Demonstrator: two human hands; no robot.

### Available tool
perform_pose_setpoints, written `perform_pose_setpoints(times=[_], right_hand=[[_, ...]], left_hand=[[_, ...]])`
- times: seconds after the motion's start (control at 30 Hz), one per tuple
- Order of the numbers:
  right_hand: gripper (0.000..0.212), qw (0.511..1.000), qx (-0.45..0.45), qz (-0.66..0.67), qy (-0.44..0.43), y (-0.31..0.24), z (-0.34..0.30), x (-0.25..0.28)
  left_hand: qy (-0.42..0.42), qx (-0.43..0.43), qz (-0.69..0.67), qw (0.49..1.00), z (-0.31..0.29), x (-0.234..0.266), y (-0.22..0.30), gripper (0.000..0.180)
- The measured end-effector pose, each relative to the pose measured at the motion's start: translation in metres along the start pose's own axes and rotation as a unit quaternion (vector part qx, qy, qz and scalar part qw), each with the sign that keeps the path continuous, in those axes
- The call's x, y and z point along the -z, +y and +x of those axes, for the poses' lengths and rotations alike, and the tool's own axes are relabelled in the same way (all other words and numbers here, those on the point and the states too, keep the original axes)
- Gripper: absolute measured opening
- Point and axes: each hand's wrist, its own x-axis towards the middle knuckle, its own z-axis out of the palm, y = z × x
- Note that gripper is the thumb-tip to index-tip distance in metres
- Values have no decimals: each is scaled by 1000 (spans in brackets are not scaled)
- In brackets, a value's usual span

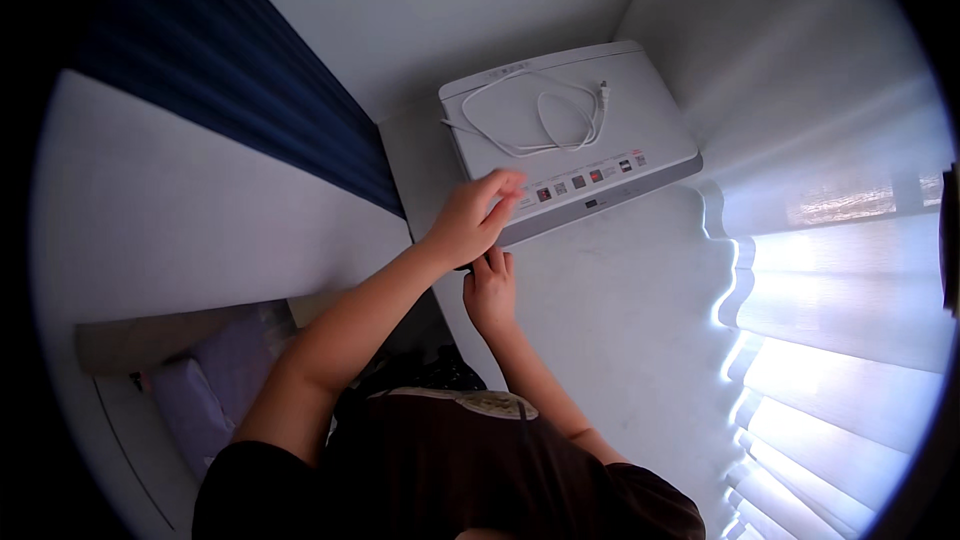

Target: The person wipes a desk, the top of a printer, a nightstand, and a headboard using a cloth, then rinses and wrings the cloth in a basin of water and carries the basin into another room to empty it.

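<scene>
A white, box-shaped machine that looks like a printer (590, 115) rests on the pale surface, with a grey strip along its near edge. On its top lies a loosely coiled white power cord (545, 148) with a plug at one end. My left hand (475, 210) is over the machine's near left corner, thumb and curved fingers apart, with nothing seen between them. Just below it is my right hand (490, 290), its fingers bent together at a small dark thing (464, 267) by the corner. The hands mostly cover that thing, and its kind does not show.
Dark blue curtains (250, 70) hang at the left, beside a white panel (200, 180). Sheer white curtains (840, 330) with bright light behind them are on the right. The pale surface (600, 310) stretches nearer from the machine. Lilac fabric (215, 380) lies at lower left.
</scene>
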Motion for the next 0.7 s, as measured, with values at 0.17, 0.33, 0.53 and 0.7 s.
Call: perform_pose_setpoints(times=[0.17, 0.33, 0.53, 0.7], right_hand=[[25, 986, -46, 158, -40, -5, -36, -43], [33, 573, -470, 646, -181, -37, -62, -64], [27, 409, -489, 748, -183, -59, -112, -117], [28, 408, -543, 716, -160, -112, -165, -166]], left_hand=[[-77, 120, -86, 986, -124, 61, -2, 25], [-70, 171, -134, 974, -225, 120, -11, 26], [30, 186, -128, 974, -323, 186, -24, 25], [119, 191, -144, 964, -419, 235, -49, 22]])
